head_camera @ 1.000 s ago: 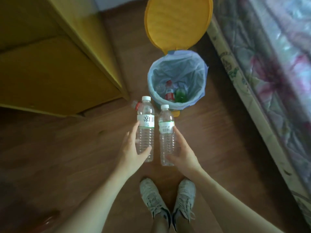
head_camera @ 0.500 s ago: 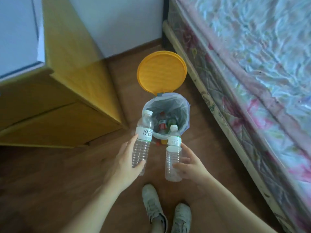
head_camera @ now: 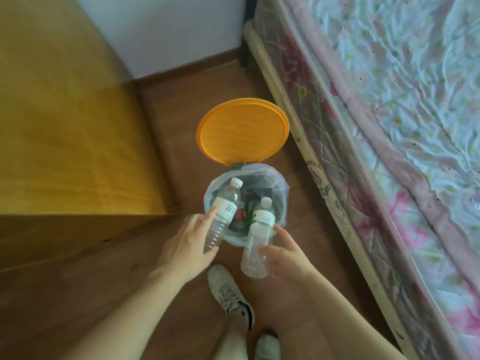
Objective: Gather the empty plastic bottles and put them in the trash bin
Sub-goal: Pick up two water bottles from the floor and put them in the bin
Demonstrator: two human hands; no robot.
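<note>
My left hand [head_camera: 185,245] grips a clear empty bottle [head_camera: 222,214] with a white cap and a white-and-green label, tilted over the bin's left rim. In my right hand [head_camera: 281,253] is a smaller clear bottle [head_camera: 258,237], also white-capped, leaning toward the bin from the near side. The trash bin [head_camera: 281,188] stands on the floor just beyond both hands, lined with a pale blue bag, its orange lid [head_camera: 242,131] flipped up at the back. Inside lie other bottles, one with red and one with green, partly hidden by the two I hold.
A yellow wooden cabinet [head_camera: 72,131] stands close on the left. A bed with a floral mattress [head_camera: 389,126] runs along the right. My grey shoes [head_camera: 230,292] rest on the brown wood floor just before the bin. A white wall closes the corner behind.
I have risen with both bottles off the floor and carried them forward; their tops now overlap the bin's opening. The view has pulled back, so the wall and more of the bed show.
</note>
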